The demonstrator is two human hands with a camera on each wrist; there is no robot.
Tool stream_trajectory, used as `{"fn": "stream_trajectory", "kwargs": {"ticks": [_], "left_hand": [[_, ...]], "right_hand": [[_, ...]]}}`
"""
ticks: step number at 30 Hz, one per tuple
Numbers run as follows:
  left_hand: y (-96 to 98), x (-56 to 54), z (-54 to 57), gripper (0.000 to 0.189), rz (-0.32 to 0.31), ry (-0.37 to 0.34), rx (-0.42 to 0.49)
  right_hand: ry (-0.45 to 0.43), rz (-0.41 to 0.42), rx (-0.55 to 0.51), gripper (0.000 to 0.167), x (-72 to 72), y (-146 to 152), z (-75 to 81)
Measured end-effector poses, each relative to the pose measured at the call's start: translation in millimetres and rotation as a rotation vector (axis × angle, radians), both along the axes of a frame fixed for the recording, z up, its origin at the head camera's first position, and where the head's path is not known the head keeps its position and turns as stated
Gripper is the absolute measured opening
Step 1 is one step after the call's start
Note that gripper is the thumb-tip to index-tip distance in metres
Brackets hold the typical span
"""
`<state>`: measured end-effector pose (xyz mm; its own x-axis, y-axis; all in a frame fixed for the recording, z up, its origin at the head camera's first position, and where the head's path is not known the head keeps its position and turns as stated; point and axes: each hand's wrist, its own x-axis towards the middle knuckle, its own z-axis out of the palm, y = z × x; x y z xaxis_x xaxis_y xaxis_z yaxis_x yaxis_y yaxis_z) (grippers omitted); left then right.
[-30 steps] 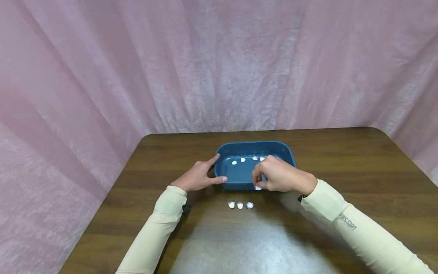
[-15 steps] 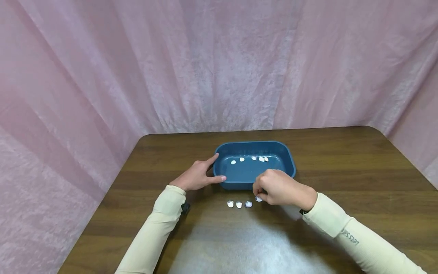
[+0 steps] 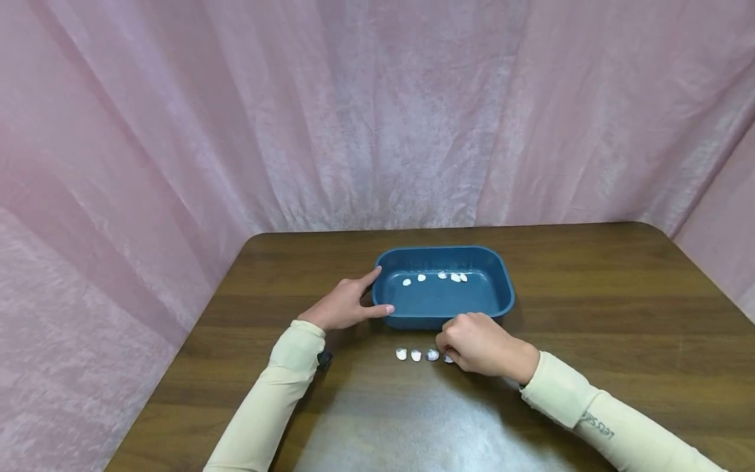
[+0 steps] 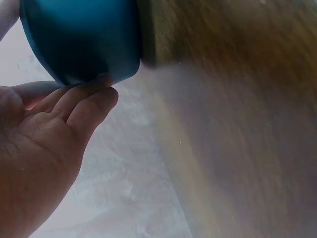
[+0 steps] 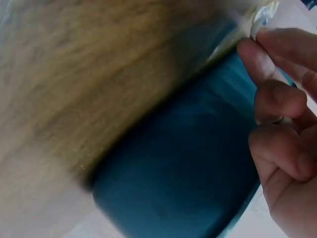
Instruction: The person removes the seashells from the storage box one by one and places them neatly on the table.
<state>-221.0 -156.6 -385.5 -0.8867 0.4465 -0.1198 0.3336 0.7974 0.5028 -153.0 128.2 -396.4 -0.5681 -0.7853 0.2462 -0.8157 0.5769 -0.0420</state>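
A blue rectangular bin (image 3: 415, 322) stands on the wooden table. My left hand (image 3: 343, 305) touches its left end, thumb along the front corner and forefinger at the side rim; in the left wrist view the other fingers (image 4: 91, 106) lie nearly straight against the outer wall. In front of the bin, my right hand (image 3: 483, 344) pinches a small white seashell (image 5: 262, 17) between thumb and fingertips, low over the tabletop. That shell is mostly hidden by the hand in the head view. Just left of it, three shells (image 3: 416, 355) lie in a row, apart from one another.
Several more white shells (image 3: 421, 278) lie on the bin floor towards its back wall, two of them touching. A pink curtain (image 3: 377, 118) hangs behind the table's (image 3: 590, 275) far edge. Light glares on the front of the tabletop.
My right hand has brought the shell from above the bin's front rim down towards the table, to the right end of the row. The left hand keeps its place on the bin.
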Motion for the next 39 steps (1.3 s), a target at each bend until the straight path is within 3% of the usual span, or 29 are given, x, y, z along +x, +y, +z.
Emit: {"fn": "stream_trajectory", "kwargs": {"ticks": [17,39], "left_hand": [[-1.3,-0.6,-0.2,0.099,-0.01,0.006,0.011],[0.8,-3.4,-1.5,0.099,-0.016,0.012,0.029]], "right_hand": [[0.062,-0.068,-0.014,0.033,-1.9,-4.2,-7.4],[0.065,-0.072,-0.001,0.023,-0.4,-1.8,-7.5]]}}
